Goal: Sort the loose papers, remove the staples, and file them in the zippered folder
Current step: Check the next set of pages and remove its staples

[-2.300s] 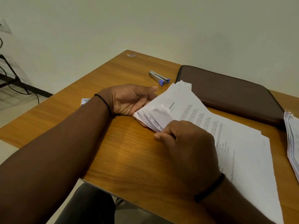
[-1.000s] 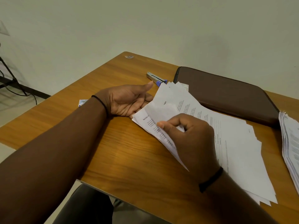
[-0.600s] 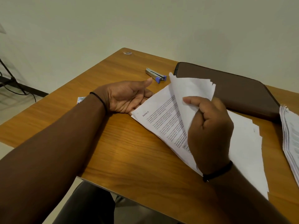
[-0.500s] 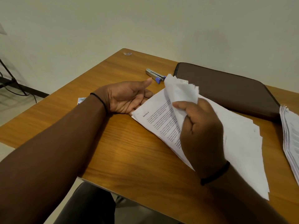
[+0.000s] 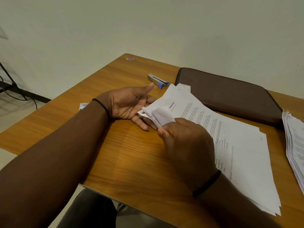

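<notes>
A stapled sheaf of printed papers (image 5: 230, 142) lies across the wooden table (image 5: 128, 162), its top page headed "Statement". My left hand (image 5: 130, 104) lies palm up with straight fingers under the sheaf's near-left corner. My right hand (image 5: 185, 142) pinches that folded corner of the pages between thumb and fingers. The brown zippered folder (image 5: 230, 94) lies closed behind the papers. A small silver and blue stapler (image 5: 158, 80) sits just beyond my left thumb.
A second pile of printed sheets (image 5: 294, 145) lies at the right edge of the table. A small blue and white packet (image 5: 83, 106) peeks out beside my left wrist. The table's near edge runs under my forearms, with a dark chair seat (image 5: 92, 211) below.
The pages my right hand had lifted and flipped up have come back down flat. My right hand has returned to the near-left corner and pinches it. My left hand has stayed in place.
</notes>
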Demonstrator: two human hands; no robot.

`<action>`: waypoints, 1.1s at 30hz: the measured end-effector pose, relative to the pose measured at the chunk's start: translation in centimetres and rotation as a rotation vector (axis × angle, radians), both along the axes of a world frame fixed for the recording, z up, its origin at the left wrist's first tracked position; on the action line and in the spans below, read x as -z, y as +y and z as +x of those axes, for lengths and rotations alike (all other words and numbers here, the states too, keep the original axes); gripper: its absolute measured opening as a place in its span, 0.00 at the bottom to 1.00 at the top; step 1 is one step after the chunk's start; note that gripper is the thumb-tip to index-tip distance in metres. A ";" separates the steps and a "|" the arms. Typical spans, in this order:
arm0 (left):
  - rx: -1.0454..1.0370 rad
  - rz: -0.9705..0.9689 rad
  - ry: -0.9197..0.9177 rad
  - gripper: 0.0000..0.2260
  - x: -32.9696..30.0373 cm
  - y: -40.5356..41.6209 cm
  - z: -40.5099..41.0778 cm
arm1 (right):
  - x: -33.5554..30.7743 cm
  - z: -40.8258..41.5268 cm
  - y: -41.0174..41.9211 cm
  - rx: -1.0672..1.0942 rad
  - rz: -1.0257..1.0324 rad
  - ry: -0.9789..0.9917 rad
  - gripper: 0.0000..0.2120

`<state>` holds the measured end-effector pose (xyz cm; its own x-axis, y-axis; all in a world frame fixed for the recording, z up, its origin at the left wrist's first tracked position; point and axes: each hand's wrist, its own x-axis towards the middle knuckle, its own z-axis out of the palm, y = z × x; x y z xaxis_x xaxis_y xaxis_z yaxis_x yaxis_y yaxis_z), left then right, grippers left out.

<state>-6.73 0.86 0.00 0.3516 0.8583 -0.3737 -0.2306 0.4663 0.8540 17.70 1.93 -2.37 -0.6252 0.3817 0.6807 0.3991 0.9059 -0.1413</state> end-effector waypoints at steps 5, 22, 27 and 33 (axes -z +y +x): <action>-0.005 -0.067 -0.260 0.31 0.1 0.0 0.3 | -0.7 0.1 0.1 0.021 -0.242 0.121 0.20; -0.202 -0.084 -0.056 0.23 -0.8 -0.2 1.3 | -0.3 -0.2 -0.2 -0.060 -0.016 -0.093 0.17; -0.050 -0.025 0.017 0.30 -0.2 -0.1 0.4 | 0.1 -0.3 -0.2 -0.063 0.058 -0.099 0.11; -0.025 0.004 0.023 0.38 0.0 0.0 0.1 | -0.2 0.0 0.4 -0.011 -0.208 -0.004 0.10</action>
<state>-6.62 0.86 -0.02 0.3212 0.8681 -0.3785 -0.2220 0.4576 0.8610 17.67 2.29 -2.17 -0.6328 0.5065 0.5857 0.3899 0.8619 -0.3241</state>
